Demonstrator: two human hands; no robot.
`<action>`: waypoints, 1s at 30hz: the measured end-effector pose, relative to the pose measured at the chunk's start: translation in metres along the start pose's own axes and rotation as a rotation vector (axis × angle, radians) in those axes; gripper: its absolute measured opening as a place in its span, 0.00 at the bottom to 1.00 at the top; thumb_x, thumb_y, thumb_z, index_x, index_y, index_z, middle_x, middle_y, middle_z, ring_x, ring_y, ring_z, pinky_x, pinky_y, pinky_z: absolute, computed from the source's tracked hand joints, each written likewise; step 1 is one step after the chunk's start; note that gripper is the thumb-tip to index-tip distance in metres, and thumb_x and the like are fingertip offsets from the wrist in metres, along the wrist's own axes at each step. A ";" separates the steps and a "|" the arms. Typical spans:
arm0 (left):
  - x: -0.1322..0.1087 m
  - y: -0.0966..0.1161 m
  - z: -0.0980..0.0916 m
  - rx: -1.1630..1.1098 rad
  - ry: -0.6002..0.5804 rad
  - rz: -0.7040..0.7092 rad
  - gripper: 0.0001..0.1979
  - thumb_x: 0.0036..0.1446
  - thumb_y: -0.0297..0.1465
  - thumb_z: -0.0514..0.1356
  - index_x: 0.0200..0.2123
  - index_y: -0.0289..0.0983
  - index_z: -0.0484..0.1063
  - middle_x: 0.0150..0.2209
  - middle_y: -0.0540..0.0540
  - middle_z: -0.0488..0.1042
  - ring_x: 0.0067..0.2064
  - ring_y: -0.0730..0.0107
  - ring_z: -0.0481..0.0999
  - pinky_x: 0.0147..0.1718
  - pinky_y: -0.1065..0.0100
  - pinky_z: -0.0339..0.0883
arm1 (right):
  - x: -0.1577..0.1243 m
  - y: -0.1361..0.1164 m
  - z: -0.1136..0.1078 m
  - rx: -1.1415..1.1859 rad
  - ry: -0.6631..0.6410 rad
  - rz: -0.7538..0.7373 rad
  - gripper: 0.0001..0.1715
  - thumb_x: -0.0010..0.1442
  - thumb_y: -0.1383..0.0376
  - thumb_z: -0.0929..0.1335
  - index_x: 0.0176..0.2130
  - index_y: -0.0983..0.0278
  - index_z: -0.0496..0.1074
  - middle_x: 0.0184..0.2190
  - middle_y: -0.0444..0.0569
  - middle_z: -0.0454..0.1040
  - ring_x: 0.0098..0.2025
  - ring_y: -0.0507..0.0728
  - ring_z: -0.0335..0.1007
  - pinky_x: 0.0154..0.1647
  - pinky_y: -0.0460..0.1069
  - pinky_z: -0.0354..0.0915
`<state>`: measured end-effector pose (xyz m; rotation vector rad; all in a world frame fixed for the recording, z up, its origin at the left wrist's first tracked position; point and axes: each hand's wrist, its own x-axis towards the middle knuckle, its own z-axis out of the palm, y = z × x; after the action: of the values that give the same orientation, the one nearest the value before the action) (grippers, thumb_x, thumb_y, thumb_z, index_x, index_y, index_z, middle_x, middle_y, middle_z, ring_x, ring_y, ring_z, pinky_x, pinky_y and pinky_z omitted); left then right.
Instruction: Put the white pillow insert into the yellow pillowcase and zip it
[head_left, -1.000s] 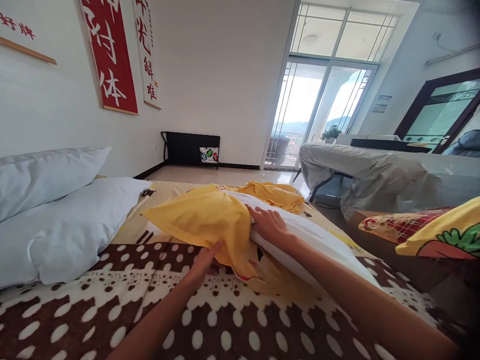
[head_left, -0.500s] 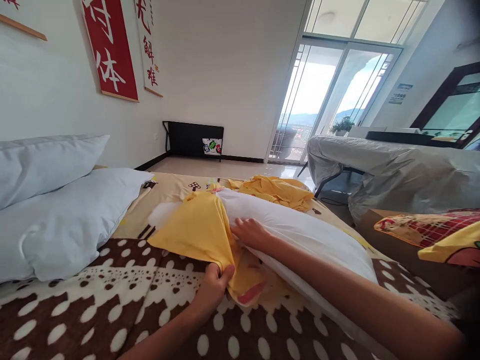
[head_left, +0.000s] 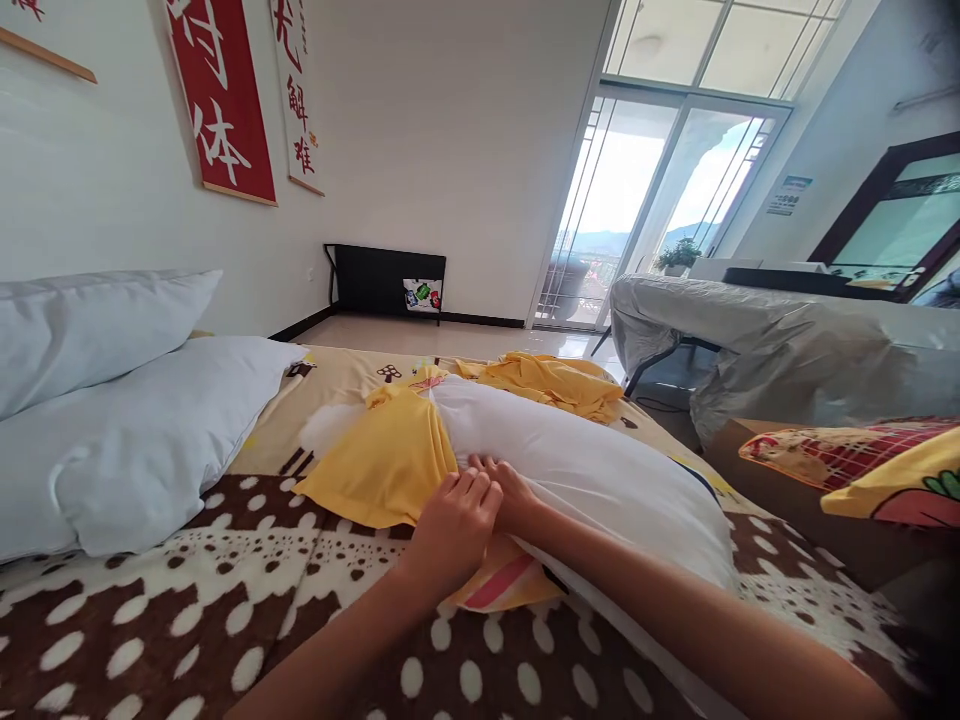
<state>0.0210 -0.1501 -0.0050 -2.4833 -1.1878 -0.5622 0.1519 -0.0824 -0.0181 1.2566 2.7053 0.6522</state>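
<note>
A white pillow (head_left: 600, 470) lies on the bed, its far left end tucked inside a yellow pillowcase (head_left: 382, 460). My left hand (head_left: 461, 520) is closed at the case's opening, its fingers curled against the yellow fabric. Right beside it, my right hand (head_left: 504, 492) rests at the near side of the pillow where the case's edge meets it, fingers bent and partly hidden by the left hand. A patterned flap of the case with a pink stripe lies under both wrists. What exactly the right fingers pinch cannot be seen.
Two white pillows (head_left: 165, 430) are stacked at the left. Another yellow cloth (head_left: 555, 380) lies crumpled at the bed's far edge. On the right, a cardboard box (head_left: 772, 490) holds printed fabric (head_left: 840, 450). Behind it stands a plastic-covered table (head_left: 750, 310). A brown dotted blanket (head_left: 315, 590) covers the near bed.
My left hand has moved up and right from the case's lower edge to beside my right hand. The pillow has shifted slightly left, and the case's lower flap lies flatter.
</note>
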 end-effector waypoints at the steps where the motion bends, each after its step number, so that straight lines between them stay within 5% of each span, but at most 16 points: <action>1: 0.008 -0.004 0.008 0.017 0.014 0.033 0.16 0.59 0.24 0.48 0.49 0.31 0.65 0.48 0.37 0.70 0.52 0.57 0.67 0.47 0.60 0.60 | -0.006 -0.002 0.000 -0.019 0.012 0.003 0.17 0.63 0.66 0.58 0.47 0.66 0.70 0.46 0.61 0.71 0.44 0.63 0.67 0.39 0.55 0.63; 6: 0.019 -0.036 0.042 0.105 -0.038 0.025 0.15 0.62 0.25 0.45 0.48 0.32 0.65 0.46 0.38 0.71 0.48 0.59 0.69 0.45 0.60 0.59 | -0.069 -0.019 0.017 -0.228 0.239 0.014 0.27 0.61 0.71 0.57 0.59 0.71 0.61 0.55 0.65 0.66 0.53 0.67 0.63 0.50 0.61 0.59; 9: 0.014 -0.047 0.039 0.078 -0.066 0.072 0.13 0.61 0.24 0.46 0.45 0.33 0.67 0.42 0.39 0.71 0.45 0.59 0.69 0.43 0.60 0.59 | -0.103 -0.021 0.025 -0.293 0.334 0.096 0.34 0.60 0.70 0.58 0.65 0.60 0.52 0.61 0.61 0.59 0.58 0.72 0.57 0.51 0.69 0.54; 11: 0.015 -0.050 0.031 0.055 -0.110 0.080 0.12 0.59 0.24 0.49 0.42 0.32 0.69 0.40 0.38 0.72 0.44 0.58 0.69 0.42 0.59 0.59 | -0.108 -0.015 0.023 -0.310 0.281 0.137 0.36 0.60 0.69 0.59 0.65 0.53 0.49 0.59 0.59 0.61 0.56 0.73 0.59 0.48 0.71 0.56; 16: 0.031 -0.040 0.019 0.024 -0.248 0.016 0.11 0.55 0.31 0.55 0.31 0.32 0.75 0.32 0.35 0.75 0.41 0.54 0.72 0.43 0.56 0.59 | -0.077 0.014 -0.002 -0.161 0.033 0.051 0.31 0.62 0.67 0.60 0.62 0.49 0.55 0.44 0.56 0.71 0.44 0.63 0.67 0.41 0.59 0.62; 22: 0.039 0.003 0.024 -0.044 -0.361 -0.034 0.11 0.52 0.33 0.59 0.29 0.31 0.78 0.29 0.34 0.77 0.37 0.52 0.75 0.42 0.54 0.60 | -0.050 0.041 -0.040 -0.108 -0.066 0.039 0.22 0.63 0.68 0.61 0.55 0.52 0.66 0.44 0.55 0.70 0.44 0.62 0.66 0.39 0.53 0.59; 30: 0.061 0.048 0.020 -0.187 -0.181 -0.074 0.15 0.54 0.29 0.53 0.39 0.29 0.77 0.37 0.33 0.77 0.40 0.52 0.74 0.37 0.57 0.64 | -0.008 0.069 -0.071 -0.079 -0.152 -0.091 0.13 0.60 0.68 0.63 0.41 0.57 0.74 0.42 0.55 0.69 0.41 0.59 0.66 0.33 0.49 0.58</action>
<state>0.0981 -0.1296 0.0004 -2.7053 -1.3563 -0.4962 0.1880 -0.0730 0.0745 1.1092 2.5698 0.6189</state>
